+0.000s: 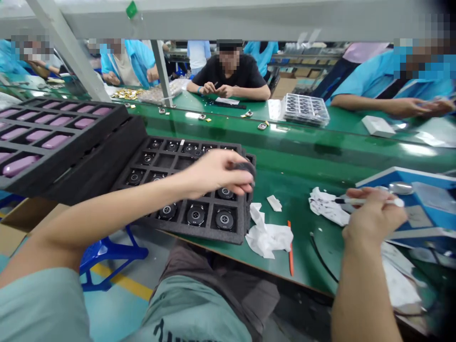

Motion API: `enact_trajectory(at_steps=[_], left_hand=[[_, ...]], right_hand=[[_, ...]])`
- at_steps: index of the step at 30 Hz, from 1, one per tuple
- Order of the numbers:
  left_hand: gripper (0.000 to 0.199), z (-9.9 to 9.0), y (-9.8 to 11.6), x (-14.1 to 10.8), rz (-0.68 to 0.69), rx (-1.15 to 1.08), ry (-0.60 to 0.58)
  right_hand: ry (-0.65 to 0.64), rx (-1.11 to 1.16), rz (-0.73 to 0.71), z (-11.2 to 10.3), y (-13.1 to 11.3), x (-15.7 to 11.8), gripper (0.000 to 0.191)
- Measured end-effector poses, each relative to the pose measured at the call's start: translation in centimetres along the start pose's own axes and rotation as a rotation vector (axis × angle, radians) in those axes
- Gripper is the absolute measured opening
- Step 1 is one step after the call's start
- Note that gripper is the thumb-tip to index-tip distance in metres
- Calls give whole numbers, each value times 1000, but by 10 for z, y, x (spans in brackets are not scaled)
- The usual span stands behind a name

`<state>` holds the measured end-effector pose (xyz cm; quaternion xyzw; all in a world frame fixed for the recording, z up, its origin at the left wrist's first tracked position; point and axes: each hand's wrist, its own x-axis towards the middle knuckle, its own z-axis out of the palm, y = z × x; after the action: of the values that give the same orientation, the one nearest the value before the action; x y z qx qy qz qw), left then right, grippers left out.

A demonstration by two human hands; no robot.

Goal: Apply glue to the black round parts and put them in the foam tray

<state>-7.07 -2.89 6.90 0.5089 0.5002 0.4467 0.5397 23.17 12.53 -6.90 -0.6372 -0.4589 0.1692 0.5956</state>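
Above the right part of a black foam tray, my left hand is closed on a dark round watch piece, somewhat blurred. Round black watch bodies, one of them near the front corner, lie in the tray's compartments. Over at the right, my right hand grips a thin white pen-like tool. The dark tip of this tool is at a crumpled, stained white tissue.
Left stands a foam tray of purple pieces. Crumpled tissue and an orange stick lie near the front edge. A blue-white box is at right. Across the green line, several people sit.
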Motion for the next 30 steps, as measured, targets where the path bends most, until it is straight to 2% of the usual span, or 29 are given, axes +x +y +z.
enact_trajectory(at_steps=[1,3,5,6,9,12,16,19,21,23,26,30], left_hand=[[17,20,-10,13,-95,-76,-117],[25,52,-30,34,-205,-119,-164],[36,71,-45,48,-215,-101,-195],[41,75,-51,52,-208,-86,-215],[52,74,-57,61,-166,-45,-254],[58,70,-57,63,-165,-40,-289],[60,71,-57,60,-201,-83,-299],[57,73,-57,59,-202,-96,-297],[55,73,-55,58,-212,-97,-299],[53,74,-54,58,-222,-83,-299],[53,74,-53,58,-230,-66,-301],[54,74,-53,58,-230,-81,-303]], right_hand=[[48,56,-10,-5,-9,-1,22],[124,212,-40,-19,-29,-6,21],[173,659,-103,-36,-53,-14,17],[147,804,-126,-44,-65,-19,16],[1,1037,-94,-63,-97,-37,16],[-174,1121,-36,-72,-120,-56,30],[-441,1052,-42,-70,-133,-69,56],[-574,1057,-48,-60,-132,-71,64],[-602,1103,-62,-54,-130,-71,65],[-593,1109,-9,-50,-131,-72,64],[-596,1098,79,-50,-132,-74,63],[-608,1130,80,-51,-129,-74,60]])
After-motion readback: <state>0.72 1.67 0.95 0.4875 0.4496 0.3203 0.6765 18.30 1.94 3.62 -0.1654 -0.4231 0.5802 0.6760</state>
